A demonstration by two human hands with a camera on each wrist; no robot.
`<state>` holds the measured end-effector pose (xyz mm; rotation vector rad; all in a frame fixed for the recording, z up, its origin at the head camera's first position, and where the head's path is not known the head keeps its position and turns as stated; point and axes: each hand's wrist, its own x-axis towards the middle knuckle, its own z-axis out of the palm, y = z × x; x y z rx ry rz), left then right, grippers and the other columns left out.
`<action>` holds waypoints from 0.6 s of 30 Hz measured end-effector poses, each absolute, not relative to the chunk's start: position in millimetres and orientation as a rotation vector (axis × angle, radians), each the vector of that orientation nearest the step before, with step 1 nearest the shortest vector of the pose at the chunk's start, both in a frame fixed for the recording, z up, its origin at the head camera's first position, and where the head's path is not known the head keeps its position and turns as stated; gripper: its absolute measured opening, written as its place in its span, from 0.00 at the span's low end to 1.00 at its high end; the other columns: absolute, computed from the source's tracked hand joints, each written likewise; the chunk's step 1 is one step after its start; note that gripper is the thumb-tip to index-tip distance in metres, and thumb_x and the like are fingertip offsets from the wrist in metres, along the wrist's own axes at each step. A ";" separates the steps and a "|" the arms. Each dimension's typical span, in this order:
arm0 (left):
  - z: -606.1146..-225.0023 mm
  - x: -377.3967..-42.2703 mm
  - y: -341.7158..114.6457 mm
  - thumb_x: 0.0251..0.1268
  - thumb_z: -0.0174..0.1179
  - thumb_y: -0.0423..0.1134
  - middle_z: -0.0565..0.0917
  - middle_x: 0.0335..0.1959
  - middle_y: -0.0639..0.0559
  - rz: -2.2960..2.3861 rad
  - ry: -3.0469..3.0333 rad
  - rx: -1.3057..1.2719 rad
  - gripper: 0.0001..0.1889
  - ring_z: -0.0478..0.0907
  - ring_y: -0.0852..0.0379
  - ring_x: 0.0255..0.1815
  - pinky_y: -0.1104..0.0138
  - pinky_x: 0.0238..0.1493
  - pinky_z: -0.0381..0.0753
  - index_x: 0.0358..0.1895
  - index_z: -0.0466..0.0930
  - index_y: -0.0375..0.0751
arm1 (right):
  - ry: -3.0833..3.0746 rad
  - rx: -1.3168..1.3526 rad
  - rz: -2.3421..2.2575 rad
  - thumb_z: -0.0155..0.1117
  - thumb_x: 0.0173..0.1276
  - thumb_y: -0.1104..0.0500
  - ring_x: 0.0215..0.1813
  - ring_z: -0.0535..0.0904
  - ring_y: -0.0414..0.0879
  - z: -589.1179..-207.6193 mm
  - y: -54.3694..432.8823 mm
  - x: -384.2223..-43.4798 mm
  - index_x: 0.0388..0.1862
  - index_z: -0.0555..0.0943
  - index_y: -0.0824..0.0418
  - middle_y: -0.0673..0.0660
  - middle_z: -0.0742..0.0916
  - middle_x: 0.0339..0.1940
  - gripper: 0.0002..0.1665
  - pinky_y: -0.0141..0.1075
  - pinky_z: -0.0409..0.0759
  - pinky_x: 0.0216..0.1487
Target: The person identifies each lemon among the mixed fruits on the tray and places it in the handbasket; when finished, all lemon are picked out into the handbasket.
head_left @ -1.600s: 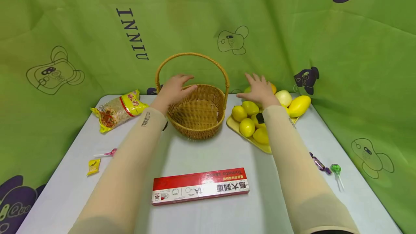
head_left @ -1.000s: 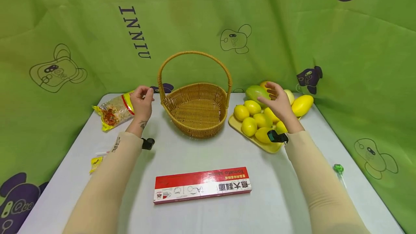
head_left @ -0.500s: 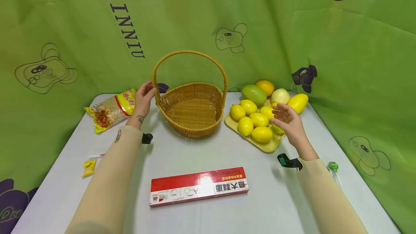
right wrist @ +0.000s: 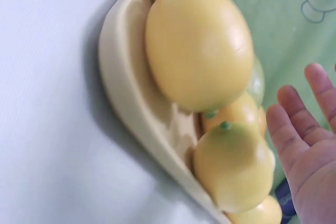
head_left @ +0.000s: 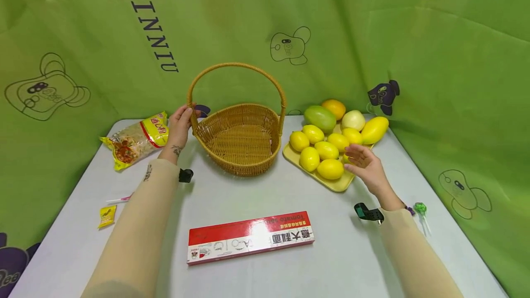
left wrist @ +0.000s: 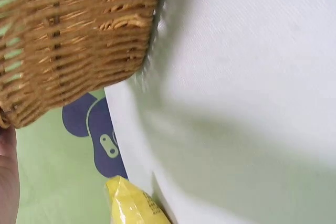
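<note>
A wicker basket (head_left: 236,167) with a tall arched handle stands at the back middle of the table. My left hand (head_left: 179,128) grips the foot of its handle on the left side, thumb in front and fingertips showing beyond it. In the left wrist view the woven wall (left wrist: 79,35) fills the upper left, with part of the hand at the left edge. My right hand (head_left: 366,169) holds nothing; its fingers are loosely extended beside the front right corner of a yellow tray (head_left: 299,162). Several lemons (head_left: 330,169) lie on that tray, close to the fingertips.
Behind the lemons are a green mango (head_left: 320,119), an orange fruit (head_left: 333,109), a pale round fruit (head_left: 353,121) and a long yellow fruit (head_left: 375,130). A pasta bag (head_left: 138,139), yellow candy (head_left: 107,216), pink lollipop (head_left: 126,198), green lollipop (head_left: 420,208) and red-white box (head_left: 250,237) also lie around.
My left hand has gone from over the basket's rim to its left side and taken hold of the handle's foot. My right hand has drawn back from above the fruit to the tray's near right.
</note>
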<state>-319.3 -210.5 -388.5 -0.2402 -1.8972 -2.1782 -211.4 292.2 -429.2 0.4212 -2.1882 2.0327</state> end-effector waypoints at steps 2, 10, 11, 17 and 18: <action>-392.4 -320.3 -214.1 0.71 0.45 0.36 0.82 0.33 0.56 -2.173 -1.888 -0.241 0.10 0.80 0.63 0.39 0.75 0.47 0.77 0.42 0.77 0.53 | -2.204 0.421 2.031 0.61 0.58 0.75 0.55 0.74 0.45 -431.3 293.0 -212.0 0.60 0.65 0.72 0.50 0.79 0.52 0.30 0.26 0.75 0.53; -401.3 -303.8 -223.5 0.70 0.48 0.35 0.80 0.31 0.53 -2.137 -1.824 -0.317 0.09 0.79 0.61 0.35 0.73 0.41 0.80 0.40 0.79 0.49 | -2.267 0.429 2.002 0.61 0.58 0.74 0.56 0.74 0.42 -438.5 293.7 -215.6 0.59 0.63 0.75 0.49 0.79 0.52 0.30 0.25 0.74 0.55; -402.2 -300.6 -223.7 0.69 0.48 0.35 0.80 0.30 0.52 -2.130 -1.804 -0.326 0.09 0.78 0.61 0.34 0.73 0.39 0.80 0.40 0.80 0.47 | -2.273 0.428 2.001 0.61 0.58 0.74 0.56 0.74 0.43 -439.3 294.0 -216.3 0.59 0.63 0.76 0.51 0.78 0.53 0.30 0.25 0.74 0.55; -408.6 -284.9 -221.9 0.66 0.47 0.29 0.78 0.25 0.49 -2.209 -1.592 -0.378 0.10 0.75 0.58 0.27 0.71 0.32 0.78 0.36 0.80 0.36 | -2.353 0.373 1.969 0.64 0.57 0.71 0.57 0.73 0.44 -443.6 293.9 -219.0 0.59 0.64 0.76 0.54 0.78 0.54 0.31 0.25 0.73 0.57; -409.3 -283.2 -221.6 0.66 0.47 0.28 0.78 0.25 0.50 -2.231 -1.565 -0.382 0.10 0.75 0.59 0.27 0.71 0.32 0.78 0.36 0.80 0.35 | -2.365 0.363 1.962 0.65 0.57 0.71 0.56 0.73 0.44 -444.4 293.5 -219.4 0.58 0.65 0.76 0.53 0.78 0.53 0.31 0.25 0.73 0.56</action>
